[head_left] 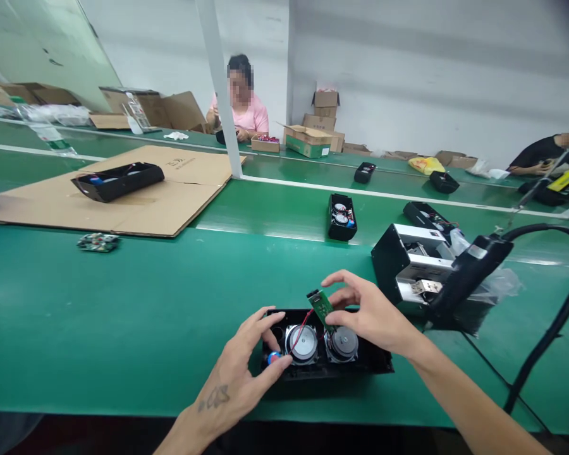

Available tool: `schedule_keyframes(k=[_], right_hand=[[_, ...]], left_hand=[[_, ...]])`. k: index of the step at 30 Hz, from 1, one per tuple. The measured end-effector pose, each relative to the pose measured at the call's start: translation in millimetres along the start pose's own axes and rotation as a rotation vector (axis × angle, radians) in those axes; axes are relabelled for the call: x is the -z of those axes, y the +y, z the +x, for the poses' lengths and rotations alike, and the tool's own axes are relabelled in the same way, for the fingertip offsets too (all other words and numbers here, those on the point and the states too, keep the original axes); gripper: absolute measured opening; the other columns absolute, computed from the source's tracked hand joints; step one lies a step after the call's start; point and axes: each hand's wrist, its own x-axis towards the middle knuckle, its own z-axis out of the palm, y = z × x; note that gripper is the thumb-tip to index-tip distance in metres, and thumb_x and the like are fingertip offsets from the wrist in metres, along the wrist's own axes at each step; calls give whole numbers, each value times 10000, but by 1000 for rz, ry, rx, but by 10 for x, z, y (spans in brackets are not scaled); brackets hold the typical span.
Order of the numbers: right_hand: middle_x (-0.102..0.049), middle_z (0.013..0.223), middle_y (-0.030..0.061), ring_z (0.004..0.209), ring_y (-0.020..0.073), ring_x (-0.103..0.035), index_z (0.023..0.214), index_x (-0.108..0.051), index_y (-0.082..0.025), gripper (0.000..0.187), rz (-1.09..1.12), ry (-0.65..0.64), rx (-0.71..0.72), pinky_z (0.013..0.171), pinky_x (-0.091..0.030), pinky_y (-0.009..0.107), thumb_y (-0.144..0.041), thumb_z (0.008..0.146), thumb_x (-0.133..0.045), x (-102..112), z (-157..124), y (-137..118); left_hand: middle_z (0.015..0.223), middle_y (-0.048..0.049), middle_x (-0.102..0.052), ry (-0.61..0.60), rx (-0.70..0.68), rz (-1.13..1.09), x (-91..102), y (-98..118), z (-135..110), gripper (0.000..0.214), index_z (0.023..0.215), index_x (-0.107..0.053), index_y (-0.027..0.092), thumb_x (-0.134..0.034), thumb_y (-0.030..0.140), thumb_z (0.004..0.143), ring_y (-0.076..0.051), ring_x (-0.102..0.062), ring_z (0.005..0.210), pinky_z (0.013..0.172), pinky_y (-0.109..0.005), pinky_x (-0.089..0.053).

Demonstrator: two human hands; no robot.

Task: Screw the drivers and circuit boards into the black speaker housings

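Observation:
A black speaker housing (327,373) lies on the bench in front of me, its inside facing up. Two round speaker drivers (304,343) sit in it side by side. My right hand (363,309) pinches a small green circuit board (321,306) above the housing. Red wires (302,328) run from the board down to the left. At the housing's left end, my left hand (249,357) curls its thumb and fingers around a blue cylindrical cell (274,357), with the index finger by the far rim.
A black and silver machine (408,265) with a thick black cable (564,316) stands right. Another open housing (341,218) lies ahead. Cardboard (171,189) carries a housing (123,182); loose circuit boards (98,242) lie nearer. Across the bench sits a person in pink (251,117).

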Motion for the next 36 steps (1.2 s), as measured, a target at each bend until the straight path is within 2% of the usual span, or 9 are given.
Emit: schedule_keyframes(k=[4, 8, 12, 15, 19, 26, 29, 32, 36], right_hand=[[-846, 1077, 28, 945, 201, -765, 1184, -835, -291, 226, -242, -161, 189, 883, -578, 337, -268, 999, -708, 10, -282, 38], [-840, 1059, 30, 869, 199, -733, 1198, -814, -275, 377, -575, -220, 356, 819, -499, 363, -114, 1070, -499, -174, -416, 134], [-836, 1060, 36, 877, 207, -747, 1185, -786, -251, 380, -673, -246, 383, 760, -463, 348, -62, 1040, -490, -392, -385, 190], [-838, 1077, 32, 923, 210, -766, 1166, -778, -245, 374, -671, -329, 369, 761, -466, 333, -40, 1018, -503, -471, -364, 172], [-835, 1060, 22, 905, 204, -768, 1118, -794, -261, 429, -661, -378, 297, 746, -472, 316, 11, 975, -495, -435, -376, 138], [-799, 1146, 58, 991, 237, -747, 1194, -756, -250, 369, -593, -252, 304, 856, -539, 332, -61, 905, -626, -486, -521, 159], [-775, 1161, 66, 970, 246, -728, 1206, -722, -223, 433, -643, -203, 319, 841, -551, 355, -3, 850, -610, -626, -603, 265], [-774, 1106, 79, 962, 240, -724, 1229, -708, -177, 521, -737, -150, 353, 963, -539, 406, 93, 835, -499, -751, -638, 358], [-784, 1028, 114, 966, 276, -730, 1221, -724, -141, 426, -849, -156, 307, 997, -498, 455, 42, 883, -542, -692, -489, 241]], left_hand=[[909, -5, -748, 54, -72, 36, -69, 53, 38, 422, 1462, -595, 329, -631, 288, 1043, -283, -582, 1503, 1361, -618, -321], [1421, -91, -694, 12, -141, 71, -39, 228, 54, 357, 1439, -598, 315, -547, 251, 1091, -304, -434, 1617, 1265, -549, -497], [1650, -127, -524, -170, -295, 214, 12, 336, 97, 409, 1324, -682, 281, -807, 418, 960, -445, -295, 1662, 1311, -735, -336], [1643, -121, -543, -290, -345, 350, -3, 295, 128, 519, 1246, -715, 268, -959, 394, 805, -489, -278, 1657, 1321, -808, -224], [1577, -89, -611, -320, -368, 425, -52, 236, 157, 473, 1207, -728, 275, -947, 199, 794, -457, -307, 1655, 1330, -795, -221], [1490, -89, -680, -381, -433, 471, -56, 283, 229, 403, 1139, -764, 243, -954, 232, 784, -520, -320, 1629, 1290, -872, -130], [1460, -78, -701, -377, -461, 489, -54, 260, 226, 372, 1165, -757, 233, -919, 249, 830, -508, -299, 1640, 1300, -854, -101], [1384, -42, -749, -390, -451, 455, -53, 233, 276, 318, 1131, -781, 256, -903, 265, 838, -502, -337, 1621, 1300, -827, -112], [1308, 4, -787, -505, -326, 353, 22, 287, 587, 256, 983, -835, 305, -959, 334, 761, -476, -445, 1544, 1272, -726, -239]])
